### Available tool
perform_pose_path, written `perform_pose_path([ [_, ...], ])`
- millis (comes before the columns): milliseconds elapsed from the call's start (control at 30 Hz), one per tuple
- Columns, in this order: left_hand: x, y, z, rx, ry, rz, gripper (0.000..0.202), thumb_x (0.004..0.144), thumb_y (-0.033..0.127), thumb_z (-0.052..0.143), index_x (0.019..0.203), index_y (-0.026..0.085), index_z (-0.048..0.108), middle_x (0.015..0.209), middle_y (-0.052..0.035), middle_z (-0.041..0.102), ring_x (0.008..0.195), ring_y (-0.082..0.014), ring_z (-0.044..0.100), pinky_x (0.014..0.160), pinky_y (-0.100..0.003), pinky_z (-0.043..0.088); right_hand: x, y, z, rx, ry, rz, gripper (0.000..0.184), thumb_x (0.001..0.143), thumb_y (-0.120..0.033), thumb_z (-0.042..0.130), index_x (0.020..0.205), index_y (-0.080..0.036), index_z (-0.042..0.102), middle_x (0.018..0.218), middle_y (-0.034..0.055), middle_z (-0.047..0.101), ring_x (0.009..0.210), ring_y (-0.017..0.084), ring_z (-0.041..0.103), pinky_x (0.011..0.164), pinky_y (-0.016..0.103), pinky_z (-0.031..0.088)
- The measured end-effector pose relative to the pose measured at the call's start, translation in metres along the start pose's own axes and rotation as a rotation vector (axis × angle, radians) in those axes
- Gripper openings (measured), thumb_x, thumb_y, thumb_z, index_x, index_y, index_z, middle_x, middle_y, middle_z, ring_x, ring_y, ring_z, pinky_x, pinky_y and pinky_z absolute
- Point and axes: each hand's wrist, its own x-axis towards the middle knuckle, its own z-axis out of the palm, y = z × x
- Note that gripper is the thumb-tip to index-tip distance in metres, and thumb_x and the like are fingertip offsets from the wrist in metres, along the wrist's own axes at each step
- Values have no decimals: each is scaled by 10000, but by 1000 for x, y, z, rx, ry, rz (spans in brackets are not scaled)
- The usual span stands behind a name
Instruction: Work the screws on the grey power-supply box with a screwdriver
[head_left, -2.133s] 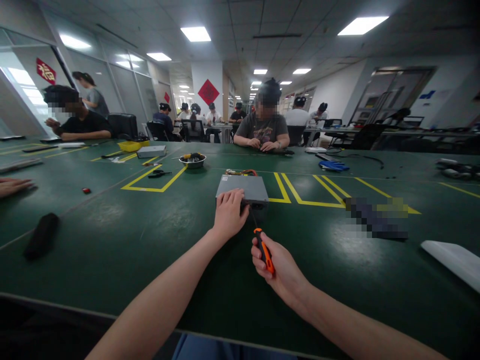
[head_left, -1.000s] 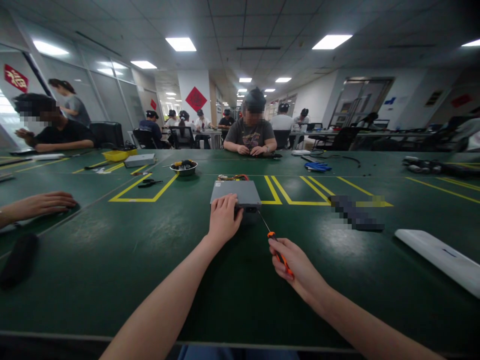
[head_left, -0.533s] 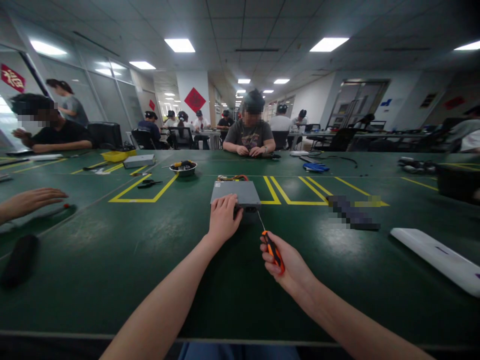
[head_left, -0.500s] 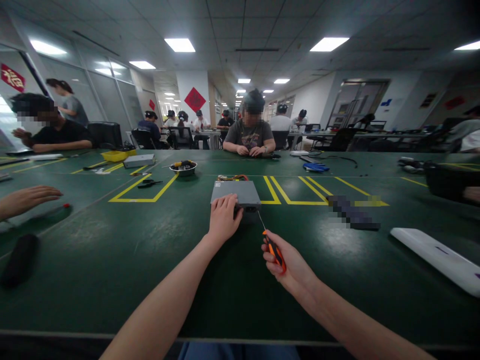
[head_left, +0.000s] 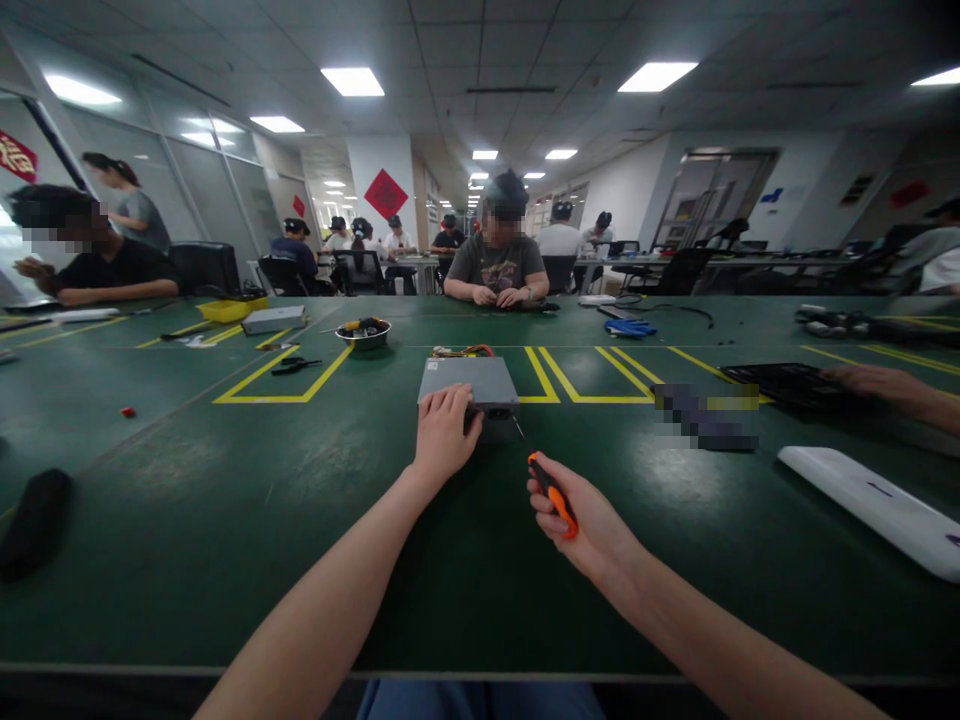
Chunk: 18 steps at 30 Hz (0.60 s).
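Because the cover sits on the box [head_left: 487, 378] with no gap visible along its edges, the work looks to be at an early stage, though that is a judgement from how things lie. The person has a screwdriver [head_left: 553, 495] aimed at the near right corner, so work at that one spot seems under way rather than done; whether any screw has been loosened or taken out is too small to tell, and so is whether the tip touches the metal or stops just short of it. Opening the case, if it is to be opened, is not yet done. The box rests flat on the green table [head_left: 450, 600], straight ahead of the person, just beside the yellow tape [head_left: 541, 375]. It is a low, dull grey metal block with a small pale label [head_left: 432, 365] near its far left corner, a dark socket [head_left: 499, 413] in the near face, and a bundle of coloured wires [head_left: 472, 351] along the far side. The left hand [head_left: 444, 430] lies over the near left part, its fingers close together and slightly bent on the top, the thumb down by the near face, holding the box in place. The right hand [head_left: 589, 515] has its fingers curled firmly around the orange and black handle, the shaft slanting up and away toward the corner.
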Motion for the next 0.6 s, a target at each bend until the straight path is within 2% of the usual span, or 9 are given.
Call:
perform_pose_path([
  [133,0,0,0,9,2,-2,249,822,267,490,1063,206,502,1167,-69,574,1106,-216,485,934,-378,327,-1,2,3,-21,51,-57,179,822,-134,549,660,-141,474,561,-32,460,413,22,427,281,89,227],
  [233,0,0,0,15,-2,-3,253,825,276,487,1068,207,502,1173,-74,570,1108,-221,482,934,-385,325,-2,4,8,-19,52,-44,187,873,-193,488,697,-133,504,567,-21,470,425,33,448,290,96,254],
  [433,0,0,0,11,-6,-7,258,823,277,491,1072,210,500,1171,-71,571,1101,-225,485,927,-386,329,-2,5,11,16,5,27,271,925,-211,357,737,-118,528,538,-34,437,356,15,361,282,107,242],
  [500,0,0,0,9,-7,-3,265,827,277,484,1082,208,495,1164,-72,575,1103,-224,485,930,-386,327,-1,4,9,14,8,26,255,916,-216,376,729,-124,522,540,-32,443,352,17,354,275,112,233],
  [600,0,0,0,9,-7,-2,264,828,278,481,1081,204,494,1163,-76,574,1108,-223,483,932,-384,327,1,4,4,-7,43,-21,175,854,-178,503,684,-137,493,551,-29,461,382,23,395,270,103,218],
])
